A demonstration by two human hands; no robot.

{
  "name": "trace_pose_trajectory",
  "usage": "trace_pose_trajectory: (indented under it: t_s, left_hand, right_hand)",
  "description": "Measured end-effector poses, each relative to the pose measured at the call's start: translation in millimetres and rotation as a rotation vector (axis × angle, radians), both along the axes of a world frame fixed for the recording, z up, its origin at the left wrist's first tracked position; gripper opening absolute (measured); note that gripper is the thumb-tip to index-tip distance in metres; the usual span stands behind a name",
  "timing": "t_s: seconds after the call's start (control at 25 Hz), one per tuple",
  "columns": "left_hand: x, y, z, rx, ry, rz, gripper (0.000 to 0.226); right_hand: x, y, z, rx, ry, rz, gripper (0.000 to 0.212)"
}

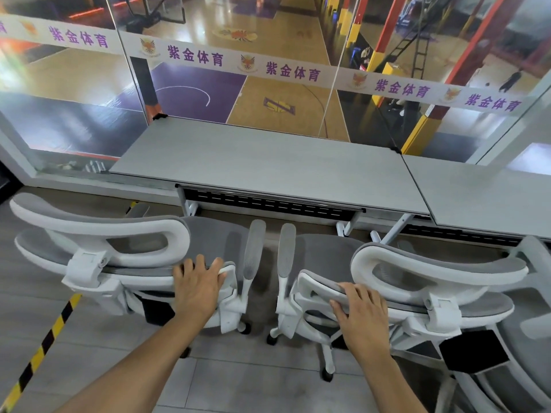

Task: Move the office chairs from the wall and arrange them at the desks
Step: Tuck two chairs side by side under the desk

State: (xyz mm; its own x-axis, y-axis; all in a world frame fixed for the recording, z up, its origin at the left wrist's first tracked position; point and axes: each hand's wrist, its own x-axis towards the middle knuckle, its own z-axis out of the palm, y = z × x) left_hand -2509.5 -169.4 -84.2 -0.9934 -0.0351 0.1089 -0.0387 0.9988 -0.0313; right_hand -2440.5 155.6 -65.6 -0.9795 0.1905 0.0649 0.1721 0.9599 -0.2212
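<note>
Two white-framed office chairs with grey mesh stand side by side facing a grey desk (pixel 268 162). My left hand (pixel 198 286) grips the top right corner of the left chair (pixel 98 234) backrest, fingers curled over its edge. On the top left edge of the right chair (pixel 441 266) backrest, my right hand (pixel 362 312) holds on with fingers wrapped over the rim. Both seats point under the desk front.
A second desk (pixel 489 198) adjoins on the right, with part of another chair (pixel 527 323) at the right edge. A glass wall (pixel 238 93) with a white banner runs behind the desks. Yellow-black tape (pixel 44 344) crosses the floor at left.
</note>
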Motion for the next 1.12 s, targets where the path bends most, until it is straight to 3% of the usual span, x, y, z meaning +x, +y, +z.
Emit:
trace_pose_trajectory:
  t_s: [0.4,0.64,0.88,1.0,1.12]
  left_hand:
    - [5,-4,6,0.141,-0.013,-0.076,0.042]
    - [23,-35,0,0.131,0.139,-0.067,0.034]
    - [21,-31,-11,0.146,0.209,-0.052,0.039]
    - [22,-32,-4,0.139,0.178,-0.032,0.048]
    - [21,-31,3,0.134,0.134,-0.037,0.042]
  right_hand:
    - [12,-6,5,0.033,0.005,0.002,0.038]
    - [22,-8,-9,0.122,0.141,-0.087,0.042]
    - [12,7,1,0.200,0.026,-0.102,0.043]
    - [5,7,4,0.190,-0.014,-0.119,0.044]
    - [2,8,6,0.169,-0.010,-0.134,0.044]
